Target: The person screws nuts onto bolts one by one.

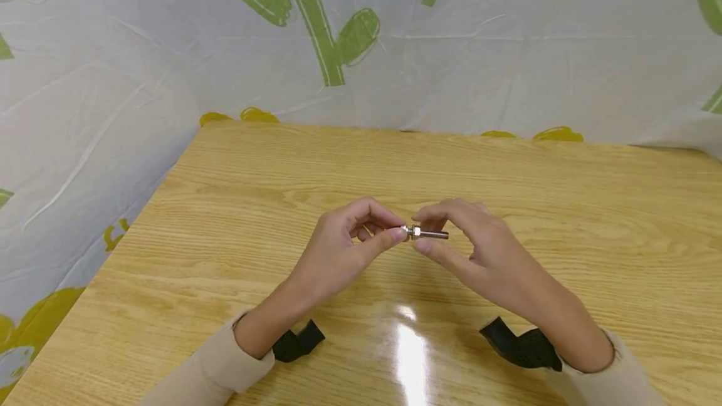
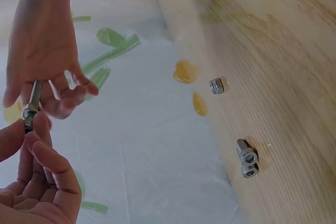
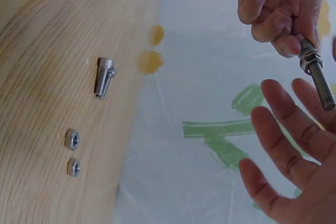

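In the head view my left hand (image 1: 350, 243) pinches the head end of a metal bolt (image 1: 437, 235) between thumb and fingers. The threaded shank points right, with a hex nut (image 1: 416, 232) around it close to the left fingertips. My right hand (image 1: 479, 240) is beside the nut, thumb below and index finger above, apparently a little apart from it. The right wrist view shows the bolt's thread (image 3: 321, 85) free beyond the nut (image 3: 311, 61), and the right fingers (image 3: 278, 98) spread and relaxed. The left fingers hide the bolt's head.
On the wooden table (image 1: 225, 218) lie two loose hex nuts (image 3: 72, 139) and a pair of socket-head bolts (image 3: 104, 77), seen in the right wrist view. A patterned white sheet (image 1: 429, 67) hangs behind the table's far edge. Black straps (image 1: 519, 346) are on both wrists.
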Tool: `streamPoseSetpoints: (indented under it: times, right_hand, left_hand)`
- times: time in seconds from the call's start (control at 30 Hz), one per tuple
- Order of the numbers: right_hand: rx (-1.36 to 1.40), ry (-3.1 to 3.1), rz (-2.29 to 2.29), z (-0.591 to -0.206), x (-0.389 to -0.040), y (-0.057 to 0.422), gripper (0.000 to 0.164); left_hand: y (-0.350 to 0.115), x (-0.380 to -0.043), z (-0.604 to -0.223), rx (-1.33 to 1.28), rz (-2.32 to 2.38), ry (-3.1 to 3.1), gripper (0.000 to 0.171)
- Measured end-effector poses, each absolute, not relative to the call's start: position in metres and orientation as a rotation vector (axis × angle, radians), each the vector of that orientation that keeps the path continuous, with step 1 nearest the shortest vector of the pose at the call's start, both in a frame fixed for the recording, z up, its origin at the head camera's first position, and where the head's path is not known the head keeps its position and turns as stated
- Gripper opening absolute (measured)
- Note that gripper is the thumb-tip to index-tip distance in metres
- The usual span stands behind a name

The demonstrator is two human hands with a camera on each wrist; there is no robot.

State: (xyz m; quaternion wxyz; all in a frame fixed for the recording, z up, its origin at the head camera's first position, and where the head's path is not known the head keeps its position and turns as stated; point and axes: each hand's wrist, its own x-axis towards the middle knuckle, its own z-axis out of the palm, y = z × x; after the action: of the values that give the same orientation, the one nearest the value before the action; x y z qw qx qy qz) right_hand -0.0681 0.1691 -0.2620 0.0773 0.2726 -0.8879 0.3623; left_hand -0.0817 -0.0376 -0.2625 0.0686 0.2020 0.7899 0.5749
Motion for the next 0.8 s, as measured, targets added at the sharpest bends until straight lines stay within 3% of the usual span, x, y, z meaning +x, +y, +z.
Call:
streamPoseSetpoints:
  times: [0.13,0.67,0.8]
  right_hand:
    - [0.959,-2.518,1.052,-0.2651,-0.0685,0.1667,0.035]
    - [0.888,-2.591,1.103,-0.2654,-0.0661,0.1651,0.008]
    - [0.868,-2.607,1.111,-0.2654,-0.0667,0.1639,0.015]
  left_hand:
    - [-0.038,-0.0824,-0.263,0.609,1.74,2.382,0.01]
    - [-0.0366,-0.0805,-0.2623,0.644,1.717,2.378,0.01]
    - [-0.0364,-0.0792,-0.262,0.65,1.711,2.371,0.011]
